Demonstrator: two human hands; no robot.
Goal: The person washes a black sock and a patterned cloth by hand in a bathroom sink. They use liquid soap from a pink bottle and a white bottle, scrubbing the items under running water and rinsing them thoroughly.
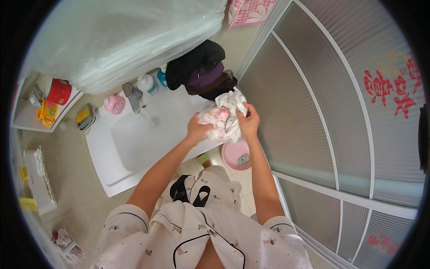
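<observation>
As the head view looks down, the left hand (198, 130) grasps one side of a bunched white cloth (224, 119) while the right hand (249, 121) pinches its other side between thumb and fingers. The cloth is held up at the right end of the white sink (99, 157); the step in hand appears to be working the folds between both hands. Any shift of grip would call for one hand keeping the loose fabric gathered. The cloth looks soft and crumpled, pink-blotched on the left, dark-patterned on the right; whether it is one piece I cannot tell. Beyond it slump black and purple fabrics (206, 77); nearer, on the floor, sits a round pink basin (229, 158). Ribbed, translucent panels (295, 107) stand right.
</observation>
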